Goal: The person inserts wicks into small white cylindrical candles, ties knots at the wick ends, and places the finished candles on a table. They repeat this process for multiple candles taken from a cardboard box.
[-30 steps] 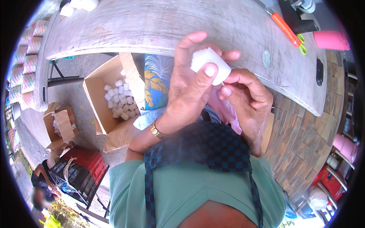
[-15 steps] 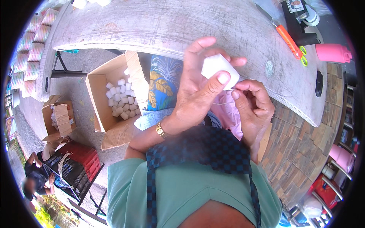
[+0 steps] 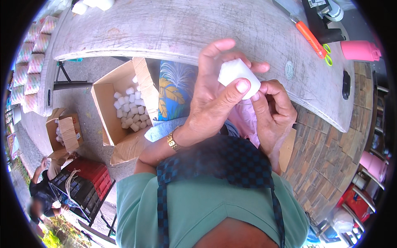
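Currently, your left hand grips a white cylinder; your right hand touches its lower edge, grip unclear.

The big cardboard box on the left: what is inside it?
In the box, many small white pieces lie heaped. Whatever is under them is covered, and the flap may hide more.
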{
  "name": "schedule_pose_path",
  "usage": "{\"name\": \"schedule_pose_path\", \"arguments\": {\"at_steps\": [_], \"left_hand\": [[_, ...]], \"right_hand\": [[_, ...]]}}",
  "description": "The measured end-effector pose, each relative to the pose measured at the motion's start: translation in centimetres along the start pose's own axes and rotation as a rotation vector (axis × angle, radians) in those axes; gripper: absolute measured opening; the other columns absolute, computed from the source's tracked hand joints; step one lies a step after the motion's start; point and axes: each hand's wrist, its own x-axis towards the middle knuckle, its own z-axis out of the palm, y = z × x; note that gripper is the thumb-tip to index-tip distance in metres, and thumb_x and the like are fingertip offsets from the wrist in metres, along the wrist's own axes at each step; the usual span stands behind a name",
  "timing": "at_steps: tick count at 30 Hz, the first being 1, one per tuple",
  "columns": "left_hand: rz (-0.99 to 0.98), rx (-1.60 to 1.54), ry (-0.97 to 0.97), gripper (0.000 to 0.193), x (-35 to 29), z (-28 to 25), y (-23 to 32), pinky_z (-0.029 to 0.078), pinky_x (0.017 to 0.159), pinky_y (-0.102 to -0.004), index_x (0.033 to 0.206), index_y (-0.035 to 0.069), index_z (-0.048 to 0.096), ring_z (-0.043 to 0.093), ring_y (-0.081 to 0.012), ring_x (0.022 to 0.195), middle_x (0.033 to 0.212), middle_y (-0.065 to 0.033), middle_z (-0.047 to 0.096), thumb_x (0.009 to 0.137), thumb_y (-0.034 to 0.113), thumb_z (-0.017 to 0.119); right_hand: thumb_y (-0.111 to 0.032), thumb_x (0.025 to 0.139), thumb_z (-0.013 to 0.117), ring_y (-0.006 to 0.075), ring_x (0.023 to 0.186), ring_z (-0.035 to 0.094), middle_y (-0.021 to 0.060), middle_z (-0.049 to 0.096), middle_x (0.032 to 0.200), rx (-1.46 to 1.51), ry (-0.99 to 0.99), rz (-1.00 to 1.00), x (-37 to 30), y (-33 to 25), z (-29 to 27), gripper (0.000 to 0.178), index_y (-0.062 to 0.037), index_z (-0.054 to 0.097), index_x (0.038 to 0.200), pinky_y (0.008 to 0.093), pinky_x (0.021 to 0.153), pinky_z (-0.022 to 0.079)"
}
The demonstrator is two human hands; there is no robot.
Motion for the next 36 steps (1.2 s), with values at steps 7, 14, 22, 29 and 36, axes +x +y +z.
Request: {"name": "schedule_pose_path", "arguments": {"at_steps": [7,14,22,29,36], "left_hand": [[0.018,0.016,0.004,0.062,0.2,-0.2,-0.1,0.049,0.094,-0.0465,0.139,0.013,0.025,0.049,-0.0318,0.122,0.115,-0.0093,0.048,0.090,0.017,0.062],[-0.019,-0.021,-0.001,0.064,0.0,0.2,-0.6,0.048,0.094,-0.0446,0.140,0.013,0.025,0.051,-0.0308,0.120,0.116,-0.0102,0.048,0.090,0.018,0.063],[-0.201,0.256,0.023,0.071,-0.2,0.0,1.3,0.046,0.063,-0.0278,0.148,0.013,0.010,0.058,-0.0160,0.073,0.094,-0.0120,0.060,0.095,0.036,0.052],[-0.332,0.294,-0.108,0.076,-0.8,0.3,1.4,0.041,0.052,-0.0235,0.149,0.014,0.006,0.052,-0.0121,0.060,0.088,-0.0135,0.060,0.094,0.037,0.053],[-0.434,0.314,-0.174,0.073,-0.3,0.4,1.7,0.043,0.051,-0.0236,0.149,0.010,0.010,0.052,-0.0113,0.059,0.090,-0.0137,0.060,0.094,0.036,0.052]], "right_hand": [[0.006,0.082,0.065,0.0109,0.077,0.059,0.0070,0.063,0.087,-0.084,-0.017,-0.107,0.0,0.6,-0.3,0.014,0.0007,0.064,0.095,0.0252,0.068,0.048],[0.009,0.079,0.066,0.0125,0.083,0.060,0.0084,0.064,0.090,0.377,0.055,0.303,-0.4,-1.3,0.6,0.014,0.0021,0.064,0.090,0.0255,0.072,0.048],[-0.007,0.087,0.064,0.0159,0.090,0.058,0.0089,0.062,0.095,0.068,-0.081,0.034,1.2,0.8,-2.7,0.010,0.0027,0.064,0.091,0.0292,0.081,0.045],[-0.001,0.088,0.061,0.0152,0.092,0.057,0.0100,0.057,0.103,0.360,-0.279,0.083,1.5,1.0,-2.3,0.008,0.0020,0.063,0.095,0.0282,0.077,0.047],[-0.001,0.088,0.060,0.0147,0.088,0.055,0.0095,0.056,0.102,0.353,-0.214,0.034,0.8,1.2,-2.2,0.003,-0.0006,0.060,0.091,0.0276,0.076,0.046]]}}
